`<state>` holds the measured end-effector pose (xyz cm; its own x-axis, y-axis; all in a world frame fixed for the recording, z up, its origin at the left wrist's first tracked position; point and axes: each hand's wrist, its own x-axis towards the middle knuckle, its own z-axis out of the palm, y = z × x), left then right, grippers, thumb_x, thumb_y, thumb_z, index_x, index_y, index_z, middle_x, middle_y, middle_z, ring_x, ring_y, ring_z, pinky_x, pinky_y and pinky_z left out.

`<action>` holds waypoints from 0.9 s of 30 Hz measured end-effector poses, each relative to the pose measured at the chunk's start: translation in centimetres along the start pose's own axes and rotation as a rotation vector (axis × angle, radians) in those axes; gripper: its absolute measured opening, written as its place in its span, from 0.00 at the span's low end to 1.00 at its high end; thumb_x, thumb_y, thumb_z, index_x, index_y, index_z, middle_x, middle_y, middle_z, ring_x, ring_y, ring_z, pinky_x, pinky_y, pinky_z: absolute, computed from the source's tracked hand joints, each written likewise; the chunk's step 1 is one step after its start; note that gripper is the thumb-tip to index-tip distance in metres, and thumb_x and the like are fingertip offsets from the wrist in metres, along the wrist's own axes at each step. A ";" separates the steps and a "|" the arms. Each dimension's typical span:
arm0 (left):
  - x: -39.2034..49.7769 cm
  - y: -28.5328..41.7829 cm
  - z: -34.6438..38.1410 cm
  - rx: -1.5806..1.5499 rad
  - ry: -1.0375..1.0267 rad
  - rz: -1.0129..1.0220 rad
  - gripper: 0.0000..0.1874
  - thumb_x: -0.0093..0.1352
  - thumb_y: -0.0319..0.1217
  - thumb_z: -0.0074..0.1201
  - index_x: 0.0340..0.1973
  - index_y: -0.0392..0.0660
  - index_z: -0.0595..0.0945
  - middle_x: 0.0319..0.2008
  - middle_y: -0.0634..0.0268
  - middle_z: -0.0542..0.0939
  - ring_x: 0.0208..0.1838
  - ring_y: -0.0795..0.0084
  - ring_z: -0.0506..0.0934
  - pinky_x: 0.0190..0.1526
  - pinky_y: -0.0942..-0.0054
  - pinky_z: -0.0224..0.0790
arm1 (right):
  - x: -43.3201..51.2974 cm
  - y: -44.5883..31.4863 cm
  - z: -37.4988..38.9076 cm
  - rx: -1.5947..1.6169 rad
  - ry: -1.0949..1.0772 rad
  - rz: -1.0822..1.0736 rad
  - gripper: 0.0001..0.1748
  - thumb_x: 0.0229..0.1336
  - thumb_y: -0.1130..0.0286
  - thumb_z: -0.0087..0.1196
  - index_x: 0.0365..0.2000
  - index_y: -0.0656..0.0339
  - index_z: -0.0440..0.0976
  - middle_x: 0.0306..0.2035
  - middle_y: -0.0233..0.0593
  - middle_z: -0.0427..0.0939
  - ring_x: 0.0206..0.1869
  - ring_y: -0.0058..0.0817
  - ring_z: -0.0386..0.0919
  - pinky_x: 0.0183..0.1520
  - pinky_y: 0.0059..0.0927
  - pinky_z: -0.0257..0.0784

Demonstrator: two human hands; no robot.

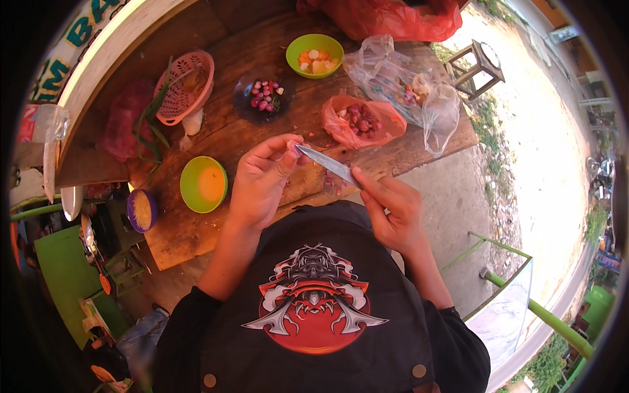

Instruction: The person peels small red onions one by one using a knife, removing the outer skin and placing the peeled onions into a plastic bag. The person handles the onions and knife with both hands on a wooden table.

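Between the thumb and fingers of my left hand [265, 179] is a small shallot [296, 147], mostly hidden by the fingertips. My right hand [393, 209] grips a knife [331, 166], its blade pointing up and left with the tip touching the shallot. Both hands are above the near edge of a wooden table [236, 216]. Just beyond them, an open red plastic bag [339, 133] holds several unpeeled shallots [362, 120]. Farther off, a dark glass plate [244, 105] carries peeled shallots [265, 93] and something red like chili. Bits of peel [330, 182] lie below the blade.
Left of my left hand stand a green bowl [190, 184] and a purple bowl [131, 209] with pale shreds. A pink plastic basket [209, 73], green leaves [156, 105], another green bowl [295, 46] and a clear plastic bag [378, 61] are farther back. A wooden stool [467, 73] stands beyond the table.
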<state>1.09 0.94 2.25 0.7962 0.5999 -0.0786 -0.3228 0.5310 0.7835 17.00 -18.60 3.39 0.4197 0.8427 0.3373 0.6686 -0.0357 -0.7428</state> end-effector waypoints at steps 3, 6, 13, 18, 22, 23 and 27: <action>0.1 0.0 0.1 0.011 -0.011 0.035 0.14 0.75 0.25 0.60 0.54 0.35 0.81 0.49 0.63 0.84 0.52 0.76 0.79 0.57 0.76 0.71 | -0.2 0.0 0.0 -0.038 -0.001 -0.006 0.26 0.57 0.77 0.64 0.57 0.48 0.82 0.22 0.34 0.71 0.22 0.34 0.74 0.26 0.36 0.67; 0.1 0.1 -0.2 0.077 -0.002 0.034 0.13 0.74 0.25 0.61 0.53 0.35 0.82 0.49 0.65 0.83 0.52 0.78 0.79 0.55 0.79 0.70 | -0.2 0.0 -0.1 -0.054 -0.009 -0.019 0.27 0.57 0.82 0.62 0.57 0.52 0.82 0.22 0.37 0.71 0.22 0.33 0.72 0.26 0.34 0.66; -0.2 0.8 0.1 0.245 0.039 0.041 0.13 0.73 0.25 0.63 0.52 0.36 0.83 0.46 0.69 0.83 0.49 0.82 0.77 0.51 0.82 0.68 | -0.2 0.0 0.0 -0.089 0.020 -0.038 0.27 0.56 0.76 0.65 0.57 0.47 0.82 0.21 0.33 0.70 0.22 0.33 0.73 0.25 0.37 0.67; -0.3 1.0 0.5 0.321 0.050 0.078 0.13 0.72 0.25 0.64 0.51 0.36 0.84 0.44 0.70 0.84 0.46 0.82 0.78 0.49 0.82 0.69 | 0.0 -0.3 -0.1 -0.062 -0.007 -0.030 0.27 0.56 0.83 0.62 0.57 0.54 0.82 0.22 0.39 0.72 0.22 0.34 0.72 0.26 0.33 0.66; -0.4 1.3 0.4 0.361 0.059 0.050 0.12 0.72 0.23 0.63 0.51 0.35 0.85 0.45 0.68 0.85 0.47 0.81 0.79 0.50 0.82 0.69 | 0.0 -0.3 0.0 -0.058 0.002 -0.032 0.28 0.56 0.84 0.61 0.57 0.55 0.82 0.22 0.39 0.72 0.22 0.34 0.72 0.26 0.33 0.66; -0.4 1.4 0.6 0.373 0.053 0.066 0.12 0.72 0.23 0.63 0.51 0.35 0.85 0.45 0.68 0.85 0.47 0.81 0.79 0.50 0.82 0.70 | 0.0 -0.2 0.1 -0.066 0.007 -0.034 0.27 0.56 0.82 0.62 0.57 0.52 0.82 0.22 0.37 0.71 0.22 0.34 0.72 0.26 0.34 0.67; -0.4 1.1 0.7 0.378 0.051 0.094 0.13 0.72 0.22 0.62 0.51 0.35 0.85 0.46 0.66 0.85 0.48 0.80 0.80 0.52 0.79 0.71 | -0.2 0.0 0.3 -0.079 0.027 -0.030 0.27 0.57 0.77 0.64 0.58 0.47 0.81 0.21 0.33 0.70 0.22 0.33 0.73 0.26 0.36 0.67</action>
<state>0.77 0.89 3.59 0.7424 0.6697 -0.0189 -0.1744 0.2205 0.9597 16.68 -18.58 3.17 0.4145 0.8290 0.3754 0.7269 -0.0534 -0.6847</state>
